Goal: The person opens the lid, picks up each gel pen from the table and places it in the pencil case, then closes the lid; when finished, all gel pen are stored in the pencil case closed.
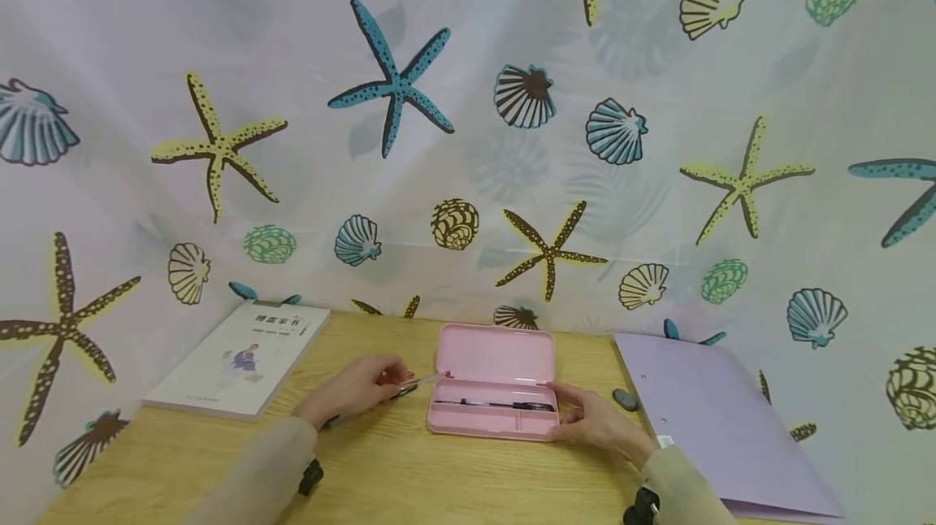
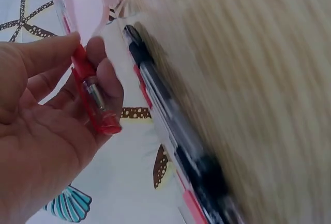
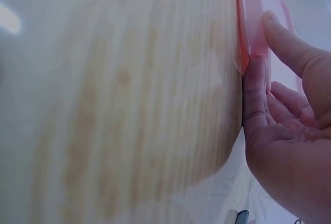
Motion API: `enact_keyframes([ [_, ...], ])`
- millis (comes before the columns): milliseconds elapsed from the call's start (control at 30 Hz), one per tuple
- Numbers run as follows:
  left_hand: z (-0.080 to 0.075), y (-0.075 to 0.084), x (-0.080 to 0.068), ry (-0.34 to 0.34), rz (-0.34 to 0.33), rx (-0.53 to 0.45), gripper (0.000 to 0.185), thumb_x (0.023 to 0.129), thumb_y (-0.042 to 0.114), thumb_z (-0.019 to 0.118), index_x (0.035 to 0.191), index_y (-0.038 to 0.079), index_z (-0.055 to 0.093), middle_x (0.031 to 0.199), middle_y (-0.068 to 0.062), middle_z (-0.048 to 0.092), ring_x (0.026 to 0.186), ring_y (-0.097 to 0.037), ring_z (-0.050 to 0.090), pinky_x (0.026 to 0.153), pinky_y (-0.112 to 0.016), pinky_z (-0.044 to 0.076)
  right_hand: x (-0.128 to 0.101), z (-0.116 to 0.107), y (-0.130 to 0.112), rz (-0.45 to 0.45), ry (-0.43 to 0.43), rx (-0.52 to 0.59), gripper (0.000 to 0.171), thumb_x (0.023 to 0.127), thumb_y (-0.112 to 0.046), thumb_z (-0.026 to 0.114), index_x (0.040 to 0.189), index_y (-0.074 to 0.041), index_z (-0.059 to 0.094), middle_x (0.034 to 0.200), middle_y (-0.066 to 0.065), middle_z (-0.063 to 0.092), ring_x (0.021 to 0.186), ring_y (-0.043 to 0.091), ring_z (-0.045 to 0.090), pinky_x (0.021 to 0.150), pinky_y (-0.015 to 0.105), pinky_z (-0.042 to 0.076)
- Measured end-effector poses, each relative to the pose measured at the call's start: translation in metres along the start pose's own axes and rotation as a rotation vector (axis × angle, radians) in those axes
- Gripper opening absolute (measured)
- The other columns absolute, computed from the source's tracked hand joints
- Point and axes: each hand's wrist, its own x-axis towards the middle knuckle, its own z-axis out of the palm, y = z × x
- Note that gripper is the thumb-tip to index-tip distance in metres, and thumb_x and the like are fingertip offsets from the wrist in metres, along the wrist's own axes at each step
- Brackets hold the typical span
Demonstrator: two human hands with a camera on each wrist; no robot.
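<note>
Head view. A pink pencil case lies open on a wooden table, its lid raised toward the seashell-printed curtain. One black pen already rests in the tray's long compartment. The left hand pinches a red pen between thumb and curled fingers, its clear tip pointing at the case's left edge, close beside the rim but not yet over the tray. The right hand steadies the case at its right end, thumb and fingers laid against the outer wall (the right wrist view shows fingertips pressed to the pink rim); whether it truly clasps the wall is hard to tell.

The left wrist view, partly blurred, confirms the pinch near the red pen's grip.

Step in hand, as judged: loading pens into the case, second pen on approach. The next move calls for lifting the tip over the rim, aligning the pen with the compartment, then releasing it.

A white book, a lilac folder and a small dark eraser-like object lie aside.
</note>
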Motion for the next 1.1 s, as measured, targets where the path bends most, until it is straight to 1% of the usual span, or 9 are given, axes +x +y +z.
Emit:
enact_keyframes([
  [133,0.008,0.003,0.01,0.015,-0.03,-0.059,0.009,0.098,0.012,0.058,0.104,0.008,0.063,0.092,-0.009,0.064,0.072,-0.015,0.056,0.063,-0.027,0.046,0.002,-0.001,0.001,0.009,0.0,0.0,0.084,0.08,-0.023,0.081,0.151,-0.01,0.037,0.148,0.02,0.045,0.082,0.014,0.06,0.07,0.026,0.047],
  [233,0.01,0.006,0.016,0.032,-0.036,-0.054,0.013,0.097,0.012,0.058,0.107,0.009,0.066,0.092,-0.009,0.066,0.073,-0.013,0.056,0.068,-0.03,0.045,0.002,-0.002,0.002,0.007,-0.003,-0.002,0.084,0.08,-0.024,0.081,0.151,-0.01,0.037,0.149,0.02,0.044,0.083,0.015,0.061,0.071,0.026,0.048],
  [367,0.013,0.013,0.025,0.031,-0.025,-0.041,0.023,0.095,0.006,0.056,0.114,0.009,0.069,0.099,-0.008,0.068,0.081,-0.013,0.056,0.077,-0.032,0.045,0.002,-0.002,0.002,0.011,0.002,-0.001,0.085,0.08,-0.024,0.081,0.151,-0.01,0.037,0.149,0.021,0.043,0.082,0.015,0.061,0.071,0.026,0.048],
  [467,0.017,0.017,0.031,0.016,-0.008,-0.058,0.027,0.095,0.001,0.053,0.117,0.006,0.068,0.103,-0.01,0.068,0.085,-0.015,0.058,0.075,-0.03,0.046,0.001,-0.002,0.001,0.016,0.003,0.001,0.084,0.08,-0.023,0.081,0.151,-0.01,0.037,0.15,0.02,0.043,0.081,0.014,0.06,0.07,0.026,0.047],
  [600,0.023,0.021,0.038,0.033,0.005,-0.079,0.025,0.095,-0.001,0.054,0.114,0.003,0.07,0.105,-0.011,0.069,0.086,-0.018,0.06,0.07,-0.027,0.048,0.002,-0.001,-0.002,-0.013,-0.014,0.026,0.084,0.081,-0.02,0.08,0.151,-0.006,0.036,0.15,0.024,0.041,0.082,0.015,0.061,0.071,0.026,0.048],
  [667,0.026,0.024,0.041,0.047,-0.014,-0.089,0.025,0.094,0.0,0.055,0.112,0.006,0.071,0.105,-0.009,0.07,0.086,-0.017,0.06,0.071,-0.028,0.048,0.002,0.0,-0.004,-0.024,-0.019,0.032,0.084,0.081,-0.018,0.08,0.151,-0.005,0.035,0.15,0.025,0.041,0.082,0.015,0.061,0.07,0.026,0.049],
  [833,0.032,0.031,0.046,0.025,-0.057,-0.11,0.028,0.096,0.002,0.052,0.115,0.012,0.071,0.108,-0.004,0.068,0.093,-0.016,0.058,0.081,-0.034,0.049,0.004,0.002,-0.006,-0.011,-0.016,0.025,0.084,0.08,-0.019,0.081,0.151,-0.007,0.036,0.15,0.023,0.042,0.079,0.014,0.06,0.069,0.026,0.048],
  [1000,0.039,0.038,0.053,0.027,-0.02,-0.105,0.026,0.094,-0.002,0.054,0.109,0.008,0.072,0.104,-0.004,0.069,0.095,-0.017,0.059,0.088,-0.04,0.05,0.004,0.001,-0.003,-0.009,-0.009,0.018,0.084,0.081,-0.021,0.081,0.151,-0.008,0.037,0.15,0.023,0.042,0.079,0.014,0.06,0.071,0.025,0.048],
  [1100,0.044,0.041,0.057,0.023,-0.03,-0.122,0.022,0.091,-0.003,0.058,0.104,0.006,0.073,0.1,-0.003,0.07,0.093,-0.017,0.06,0.089,-0.041,0.051,0.003,0.0,0.002,-0.02,-0.015,0.016,0.084,0.081,-0.021,0.081,0.151,-0.006,0.036,0.149,0.024,0.042,0.08,0.014,0.061,0.072,0.024,0.049],
])
